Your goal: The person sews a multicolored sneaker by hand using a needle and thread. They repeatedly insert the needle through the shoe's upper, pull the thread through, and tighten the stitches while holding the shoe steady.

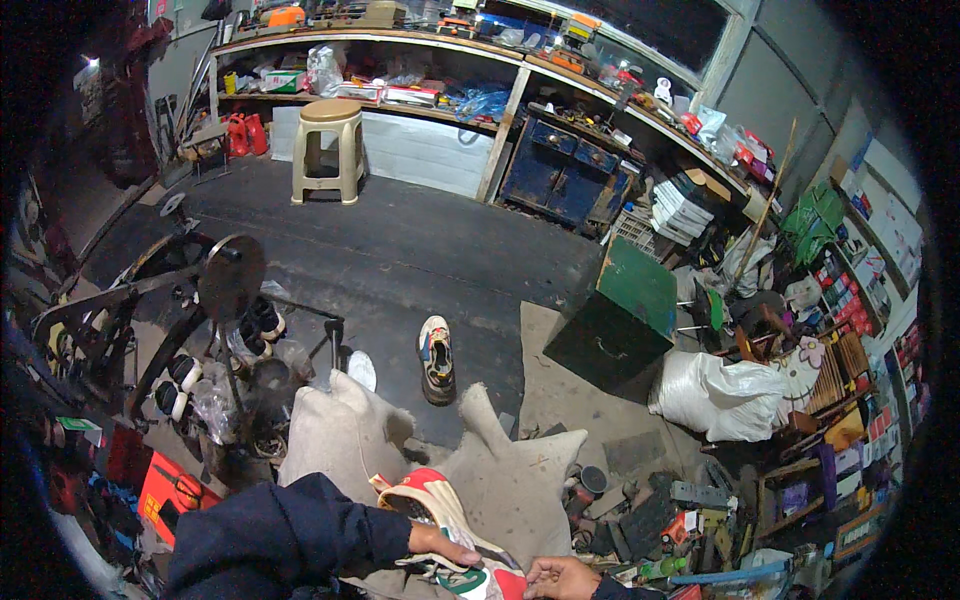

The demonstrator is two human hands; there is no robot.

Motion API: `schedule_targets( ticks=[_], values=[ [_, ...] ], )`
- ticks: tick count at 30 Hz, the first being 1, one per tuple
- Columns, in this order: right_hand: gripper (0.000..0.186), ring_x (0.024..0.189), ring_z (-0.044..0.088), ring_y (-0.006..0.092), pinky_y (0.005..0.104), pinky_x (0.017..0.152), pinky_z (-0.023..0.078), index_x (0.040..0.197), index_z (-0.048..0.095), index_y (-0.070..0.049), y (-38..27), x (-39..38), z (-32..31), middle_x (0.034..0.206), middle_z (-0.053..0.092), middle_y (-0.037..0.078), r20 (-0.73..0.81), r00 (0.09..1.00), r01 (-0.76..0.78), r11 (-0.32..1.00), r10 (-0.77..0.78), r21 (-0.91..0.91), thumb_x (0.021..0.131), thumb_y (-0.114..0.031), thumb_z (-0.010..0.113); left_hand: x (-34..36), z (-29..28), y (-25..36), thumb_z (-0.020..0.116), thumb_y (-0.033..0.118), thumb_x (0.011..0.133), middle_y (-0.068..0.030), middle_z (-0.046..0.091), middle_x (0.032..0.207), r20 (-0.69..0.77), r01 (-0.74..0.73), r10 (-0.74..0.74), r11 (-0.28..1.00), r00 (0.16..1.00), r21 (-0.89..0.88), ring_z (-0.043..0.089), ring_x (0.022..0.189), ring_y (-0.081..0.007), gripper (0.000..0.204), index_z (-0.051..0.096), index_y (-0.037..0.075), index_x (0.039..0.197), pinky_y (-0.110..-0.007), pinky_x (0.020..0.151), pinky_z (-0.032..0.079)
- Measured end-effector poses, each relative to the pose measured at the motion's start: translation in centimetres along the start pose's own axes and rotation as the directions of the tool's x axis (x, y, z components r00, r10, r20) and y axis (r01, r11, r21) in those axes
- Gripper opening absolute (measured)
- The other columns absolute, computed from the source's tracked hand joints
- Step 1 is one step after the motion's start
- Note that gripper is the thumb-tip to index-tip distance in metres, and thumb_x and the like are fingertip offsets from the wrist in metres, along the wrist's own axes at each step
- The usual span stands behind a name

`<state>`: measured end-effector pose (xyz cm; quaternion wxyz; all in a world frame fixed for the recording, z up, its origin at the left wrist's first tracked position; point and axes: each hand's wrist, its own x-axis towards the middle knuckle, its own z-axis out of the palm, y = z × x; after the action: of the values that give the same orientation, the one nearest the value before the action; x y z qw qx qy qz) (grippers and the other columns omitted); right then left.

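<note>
A cream sneaker (pixel 448 508) with red and green patches lies across my lap, over a beige cloth (pixel 520 470). My left hand (pixel 440 545) is closed on the shoe's upper, its thumb lying along the laced part. At the red toe end, my right hand (pixel 562 578) has its fingers curled and pinched together. Whatever those fingers hold, if anything, is too small to make out. Another multicoloured sneaker (pixel 437 362) stands alone on the dark floor ahead of me.
Left of me stands a black metal machine with a round disc (pixel 232 278), shoes around it. To the right are a green box (pixel 620 315), a white sack (pixel 720 395) and scattered tools. A beige stool (pixel 330 150) stands before the far workbench (pixel 370 38).
</note>
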<state>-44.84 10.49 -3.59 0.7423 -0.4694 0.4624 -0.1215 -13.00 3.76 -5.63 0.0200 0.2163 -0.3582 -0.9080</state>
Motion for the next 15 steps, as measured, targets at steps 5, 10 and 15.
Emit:
schedule_targets(
  ticks=[5, 10, 15],
  values=[
    [0.027, 0.070, 0.057, 0.0069, 0.0261, 0.064, 0.048, 0.089, 0.064, -0.005, 3.7, 0.6, -0.6, 0.077, 0.064, -0.001, -0.101, 0.991, 0.077, 0.986, -0.093, -0.148, 0.087, -0.027, 0.080, 0.2, -0.4, -0.4, 0.073, 0.032, 0.092, -0.0063, 0.073, 0.110, -0.040, -0.067, 0.069, 0.995, 0.997, 0.068, 0.067, 0.099, -0.0166, 0.039, 0.071, 0.001, 0.115, -0.030, 0.090, 0.051],
    [0.046, 0.062, 0.059, 0.0102, 0.0293, 0.059, 0.049, 0.080, 0.063, -0.004, 6.6, 0.5, -2.7, 0.066, 0.063, 0.003, -0.235, 0.967, -0.055, 0.828, -0.094, -0.558, 0.077, -0.044, 0.085, 0.3, -0.3, -0.6, 0.071, 0.032, 0.093, -0.0072, 0.072, 0.114, -0.039, -0.058, 0.061, 0.997, 0.997, 0.051, 0.066, 0.103, -0.0173, 0.041, 0.070, 0.000, 0.118, -0.031, 0.094, 0.050],
    [0.047, 0.059, 0.062, 0.0184, 0.0340, 0.059, 0.050, 0.086, 0.071, -0.008, 6.8, -0.4, -3.4, 0.065, 0.063, 0.007, -0.304, 0.932, -0.072, 0.723, -0.196, -0.687, 0.075, -0.052, 0.083, -0.2, 0.0, -0.7, 0.069, 0.033, 0.095, -0.0066, 0.069, 0.121, -0.085, 0.068, -0.068, 0.998, 0.994, 0.000, 0.063, 0.112, -0.0174, 0.045, 0.066, 0.000, 0.125, -0.031, 0.101, 0.046]
  ],
)
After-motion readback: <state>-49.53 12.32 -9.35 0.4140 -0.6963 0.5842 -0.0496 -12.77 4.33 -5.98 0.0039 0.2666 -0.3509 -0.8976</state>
